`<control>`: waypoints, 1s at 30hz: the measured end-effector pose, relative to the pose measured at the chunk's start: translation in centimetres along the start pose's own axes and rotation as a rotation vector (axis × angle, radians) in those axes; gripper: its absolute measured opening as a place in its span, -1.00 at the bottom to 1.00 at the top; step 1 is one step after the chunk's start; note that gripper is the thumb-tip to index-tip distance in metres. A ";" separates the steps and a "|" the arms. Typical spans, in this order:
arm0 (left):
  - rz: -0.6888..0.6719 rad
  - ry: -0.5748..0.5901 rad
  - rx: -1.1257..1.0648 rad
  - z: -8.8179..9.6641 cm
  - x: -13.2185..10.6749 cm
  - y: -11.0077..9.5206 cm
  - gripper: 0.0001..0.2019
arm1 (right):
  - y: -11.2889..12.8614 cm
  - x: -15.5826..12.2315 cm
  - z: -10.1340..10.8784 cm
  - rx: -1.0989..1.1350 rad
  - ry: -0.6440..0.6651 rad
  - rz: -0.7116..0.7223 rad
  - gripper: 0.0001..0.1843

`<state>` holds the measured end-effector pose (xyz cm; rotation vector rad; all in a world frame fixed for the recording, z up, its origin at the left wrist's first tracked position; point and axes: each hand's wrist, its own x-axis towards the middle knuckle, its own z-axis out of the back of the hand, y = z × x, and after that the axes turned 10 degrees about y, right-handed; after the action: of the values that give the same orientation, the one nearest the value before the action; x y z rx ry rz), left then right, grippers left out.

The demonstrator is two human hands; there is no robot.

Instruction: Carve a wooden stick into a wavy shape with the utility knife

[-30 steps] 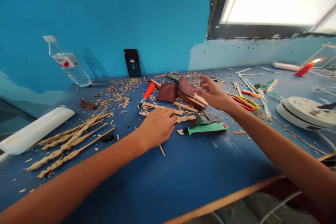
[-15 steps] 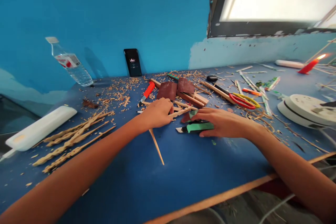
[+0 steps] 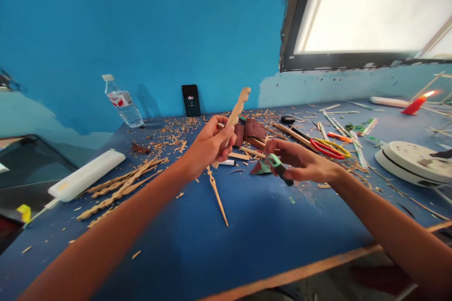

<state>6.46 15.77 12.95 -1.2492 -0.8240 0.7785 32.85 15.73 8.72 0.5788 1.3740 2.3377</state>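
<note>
My left hand [image 3: 212, 143] is closed round a carved wooden stick [image 3: 240, 106], holding it raised above the table with its wavy upper part pointing up and away. My right hand [image 3: 303, 162] grips a green and black utility knife [image 3: 277, 164] between thumb and fingers; its blade cannot be made out. Below my left hand, a thin, pointed carved stick [image 3: 218, 195] lies on the blue tabletop. Brown sandpaper pieces [image 3: 254, 128] lie beyond the hands, among wood strips. A dark scrap with a greenish face [image 3: 260, 168] rests just left of the knife.
Carved sticks [image 3: 123, 186] lie at left beside a long white device [image 3: 88, 174]. A water bottle [image 3: 123, 106] and a phone [image 3: 191, 101] stand by the wall. Scissors [image 3: 328, 148], a round white device [image 3: 413, 162] and a burning red candle [image 3: 415, 105] are at right. Wood shavings are scattered about.
My left hand has lifted the carved stick from the table and turned it upward. My right hand has picked up the utility knife and tilted it. The view has shifted slightly left and up.
</note>
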 end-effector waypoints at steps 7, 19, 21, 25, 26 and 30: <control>0.103 0.125 -0.541 -1.5 -9.2 -2.4 -0.89 | 4.4 2.9 -5.5 0.581 -0.124 0.175 -0.67; 0.307 0.199 -0.747 -1.6 -11.6 4.3 -0.77 | 0.5 2.6 -9.5 -0.333 -0.141 0.026 -0.70; 0.361 0.161 -0.702 -1.6 -11.6 4.9 -0.67 | 0.4 2.8 -9.8 -0.388 -0.138 -0.012 -0.74; 0.464 0.162 -0.658 -1.6 -11.9 5.4 -0.44 | 0.3 3.0 -10.1 -0.489 -0.145 -0.072 -0.77; 0.484 0.163 -0.660 -1.6 -12.0 5.4 -0.39 | 0.3 3.1 -10.1 -0.512 -0.139 -0.071 -0.77; 0.495 0.142 -0.706 -1.8 -12.1 5.5 -0.35 | 0.4 3.3 -10.3 -0.658 -0.167 -0.067 -0.79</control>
<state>1.70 5.27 6.08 -2.1691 -0.6983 0.7980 24.67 9.68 5.09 0.4926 0.4851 2.4220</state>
